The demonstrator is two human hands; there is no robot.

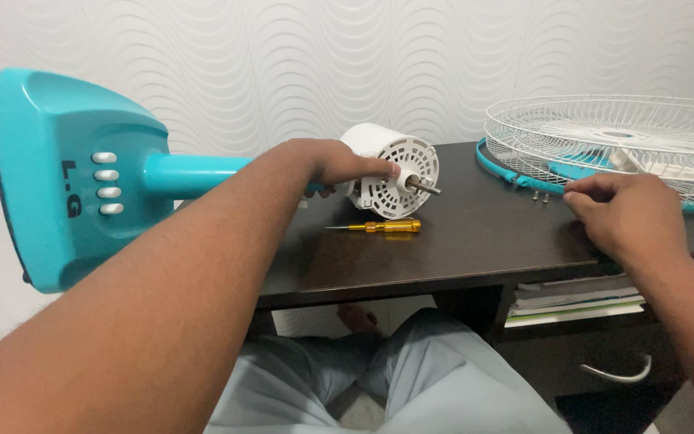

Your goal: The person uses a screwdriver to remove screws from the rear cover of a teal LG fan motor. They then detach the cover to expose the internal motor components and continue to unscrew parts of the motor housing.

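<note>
Left hand (327,165) fingers closed round white ribbed plastic fan motor housing (391,170) on dark wooden table (459,241). Right hand (624,213) fingers curled, pinching toward small metal screws (540,195) beside white wire grille (620,141); grip unclear.

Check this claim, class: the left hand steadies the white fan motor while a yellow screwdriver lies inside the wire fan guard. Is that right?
Not quite. The head view shows the yellow screwdriver lying on the dark desk in front of the white fan motor, not in the wire fan guard. The left hand does steady the motor.

Dark desk (475,249) mid-frame bears a screwdriver (383,227), fan motor (391,170), screws (540,195) and grille (620,141) upper right.
</note>
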